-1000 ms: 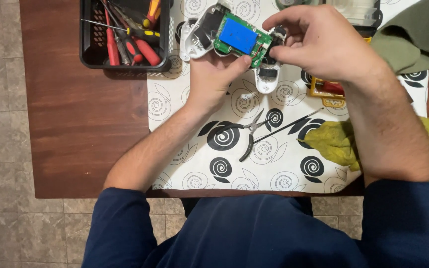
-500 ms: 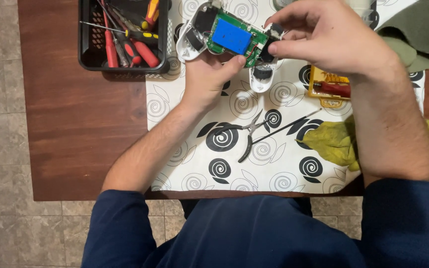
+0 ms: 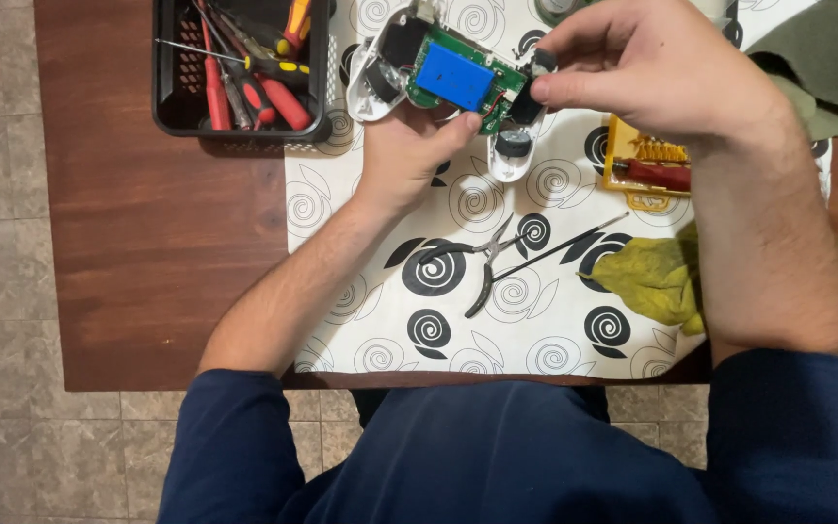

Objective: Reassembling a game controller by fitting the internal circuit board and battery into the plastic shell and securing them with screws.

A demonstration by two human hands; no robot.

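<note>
— Two hands on one thing: an opened white plastic game controller [image 3: 443,82] with a green circuit board and a blue rectangular battery showing, held up near the far edge of the surface.

— How is it held?

— The left hand [image 3: 404,155] cradles it from below, fingers closed round the shell, thumb lying by the board's near edge. The right hand [image 3: 657,73] pinches the black thumbstick on the controller's right end.

— And around it?

— Below the hands lies a white cloth printed with black spirals [image 3: 526,320], spread on the brown wooden surface [image 3: 147,262]. Small black-handled pliers [image 3: 477,262] rest on the cloth, a thin black rod touching them. A black slotted basket of red-handled screwdrivers [image 3: 240,73] stands left; a yellow bit case [image 3: 642,165] and a yellow-green rag [image 3: 647,281] lie right.
</note>
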